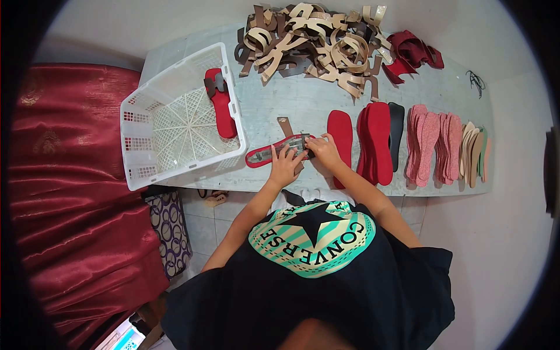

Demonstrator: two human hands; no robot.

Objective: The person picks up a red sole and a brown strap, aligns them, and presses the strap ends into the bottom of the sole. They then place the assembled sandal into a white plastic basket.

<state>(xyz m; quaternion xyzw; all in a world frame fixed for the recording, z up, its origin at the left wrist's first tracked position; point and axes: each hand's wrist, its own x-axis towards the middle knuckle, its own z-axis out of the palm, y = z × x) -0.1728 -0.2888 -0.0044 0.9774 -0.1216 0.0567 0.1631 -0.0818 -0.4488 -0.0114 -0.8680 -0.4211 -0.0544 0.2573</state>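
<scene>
A red-edged sandal sole [259,157] lies on the table close to my body, its grey, patchy underside facing up. My left hand [284,165] rests on the middle of it, fingers bent and pressing it down. At the sole's right end, my right hand [325,151] pinches a dark piece of strap folded over the edge. A brown strap end [284,126] sticks out beyond the sole's far side. My fingers hide part of the strap and sole. Just right of my right hand lies a red sole [340,129].
On the left stands a white plastic basket [185,175] holding a red sandal [222,111]. Brown and beige straps [318,44] are heaped at the back beside dark red straps [411,52]. Stacked red soles [375,143], a black sole [396,131] and pink soles [423,143] line the right.
</scene>
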